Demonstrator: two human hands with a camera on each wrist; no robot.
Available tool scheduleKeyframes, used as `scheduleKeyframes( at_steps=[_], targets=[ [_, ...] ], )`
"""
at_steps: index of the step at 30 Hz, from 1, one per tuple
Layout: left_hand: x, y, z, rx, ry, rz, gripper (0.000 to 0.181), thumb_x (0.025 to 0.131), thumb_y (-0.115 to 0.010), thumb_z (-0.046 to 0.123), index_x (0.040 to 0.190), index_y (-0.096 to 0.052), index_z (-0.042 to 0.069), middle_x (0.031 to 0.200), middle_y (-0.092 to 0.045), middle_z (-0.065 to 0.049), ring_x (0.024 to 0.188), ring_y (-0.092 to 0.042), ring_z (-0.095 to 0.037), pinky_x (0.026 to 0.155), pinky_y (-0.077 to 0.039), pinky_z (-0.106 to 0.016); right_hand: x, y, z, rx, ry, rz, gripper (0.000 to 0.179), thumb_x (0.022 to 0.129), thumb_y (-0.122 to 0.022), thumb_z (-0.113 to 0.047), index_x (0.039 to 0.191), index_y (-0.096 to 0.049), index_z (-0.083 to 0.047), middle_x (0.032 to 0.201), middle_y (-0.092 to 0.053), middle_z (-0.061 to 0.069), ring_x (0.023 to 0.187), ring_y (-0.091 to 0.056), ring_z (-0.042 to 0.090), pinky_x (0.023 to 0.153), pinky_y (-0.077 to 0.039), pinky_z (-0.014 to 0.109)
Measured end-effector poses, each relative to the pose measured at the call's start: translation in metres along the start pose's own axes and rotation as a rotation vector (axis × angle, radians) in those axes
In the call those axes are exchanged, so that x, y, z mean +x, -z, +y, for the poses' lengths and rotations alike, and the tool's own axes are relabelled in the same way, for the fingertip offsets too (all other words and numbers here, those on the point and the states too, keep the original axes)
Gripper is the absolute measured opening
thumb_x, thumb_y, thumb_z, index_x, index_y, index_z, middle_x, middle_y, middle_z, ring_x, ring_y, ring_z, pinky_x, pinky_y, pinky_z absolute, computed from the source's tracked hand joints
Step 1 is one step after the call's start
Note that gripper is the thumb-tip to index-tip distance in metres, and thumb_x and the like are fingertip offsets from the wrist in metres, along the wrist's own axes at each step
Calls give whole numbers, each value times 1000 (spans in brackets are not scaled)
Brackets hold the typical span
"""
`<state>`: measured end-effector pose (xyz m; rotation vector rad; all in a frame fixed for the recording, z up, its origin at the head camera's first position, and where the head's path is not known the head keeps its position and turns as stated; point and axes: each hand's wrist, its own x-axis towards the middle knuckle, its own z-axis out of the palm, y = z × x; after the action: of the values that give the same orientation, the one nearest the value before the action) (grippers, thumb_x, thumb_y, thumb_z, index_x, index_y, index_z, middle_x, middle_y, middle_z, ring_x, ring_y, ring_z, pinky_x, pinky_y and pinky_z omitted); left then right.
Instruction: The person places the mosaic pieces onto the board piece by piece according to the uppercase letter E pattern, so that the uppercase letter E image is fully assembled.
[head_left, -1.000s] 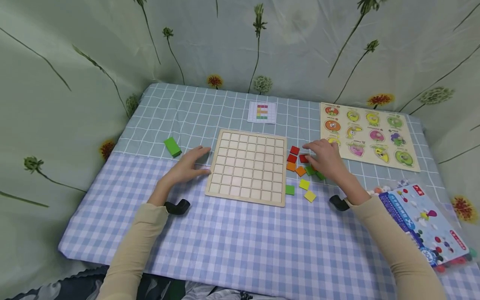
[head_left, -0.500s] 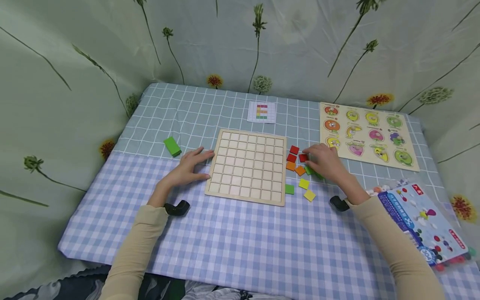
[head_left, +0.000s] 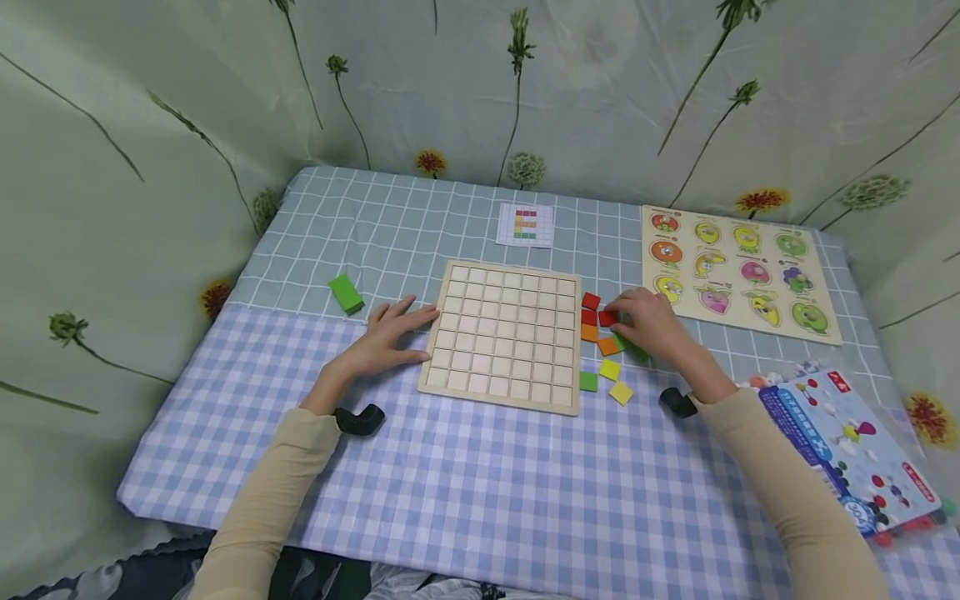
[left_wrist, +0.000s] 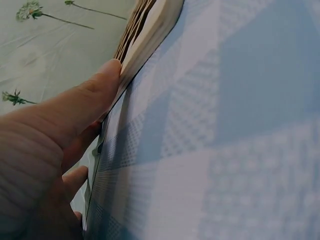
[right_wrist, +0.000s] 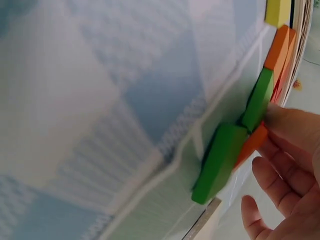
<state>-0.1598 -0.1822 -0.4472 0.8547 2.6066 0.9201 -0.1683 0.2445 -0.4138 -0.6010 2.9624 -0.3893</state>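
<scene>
In the head view my left hand has its fingers spread along the left edge of a wooden grid board. The left wrist view has the thumb against the board's side. Right of the board, my right hand is bent down over a group of coloured square tiles, fingertips right at a red tile. Green tiles and an orange-red tile lie by its thumb and fingers in the right wrist view. I cannot tell whether it pinches a tile.
Yellow tiles and a green tile lie near the board's lower right. A green block lies left. Behind are a pattern card and a fruit puzzle board. A bagged box lies at right.
The grid board has slid slightly right, nudging the nearest tiles along with it. My left hand has moved right against its edge. My right hand's fingers have drawn in by the red tile.
</scene>
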Motion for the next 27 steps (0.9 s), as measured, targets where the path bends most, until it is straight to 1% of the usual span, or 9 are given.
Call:
scheduleKeyframes(
  at_steps=[5, 9, 13, 15, 19, 22, 27],
  targets=[
    [1, -2, 3, -6, -6, -7, 68, 85, -68, 22, 144, -37, 8, 151, -34, -15, 146, -6, -40, 115, 6, -62, 0, 2, 2, -16, 28, 10, 25, 81, -70, -9, 105, -69, 1, 103, -68, 18, 100, -56, 33, 84, -45, 47],
    [2, -3, 6, -16, -19, -10, 69, 85, -68, 23, 145, -36, 9, 152, -33, -14, 146, -6, -39, 114, 8, -62, -2, 7, 2, -34, 11, 13, 26, 81, -70, -11, 105, -69, 1, 103, -68, 18, 98, -55, 32, 85, -46, 47],
    [3, -5, 8, -29, -22, -6, 69, 85, -68, 24, 145, -36, 10, 152, -32, -14, 146, -5, -39, 114, 10, -62, -2, 13, 2, -26, -12, 22, 26, 82, -69, -12, 105, -69, 1, 104, -67, 18, 99, -54, 33, 86, -44, 49],
    [3, -5, 8, -29, -23, -4, 70, 85, -68, 24, 145, -36, 10, 152, -32, -14, 146, -4, -39, 114, 10, -62, -1, 16, 1, -21, -10, 36, 26, 82, -69, -12, 105, -69, 1, 104, -67, 18, 99, -54, 33, 87, -46, 48],
    [3, -6, 7, -25, -16, -7, 70, 86, -68, 25, 146, -35, 11, 153, -32, -13, 147, -4, -39, 114, 11, -61, 3, 19, -2, 3, 29, 61, 26, 82, -70, -11, 105, -69, 1, 102, -67, 18, 97, -55, 31, 87, -48, 46],
    [2, -6, 5, -29, 3, -8, 69, 86, -67, 25, 146, -35, 12, 153, -32, -12, 147, -3, -37, 114, 12, -60, 8, 20, -7, 25, 62, 71, 25, 82, -69, -11, 105, -69, 1, 101, -67, 18, 95, -56, 31, 86, -49, 46],
    [2, -6, 3, -26, 8, -7, 68, 87, -67, 26, 146, -35, 13, 153, -32, -11, 147, -3, -36, 115, 12, -59, 18, 17, -18, 48, 77, 77, 24, 83, -70, -12, 103, -69, 1, 98, -67, 17, 92, -56, 30, 83, -50, 44]
  ],
)
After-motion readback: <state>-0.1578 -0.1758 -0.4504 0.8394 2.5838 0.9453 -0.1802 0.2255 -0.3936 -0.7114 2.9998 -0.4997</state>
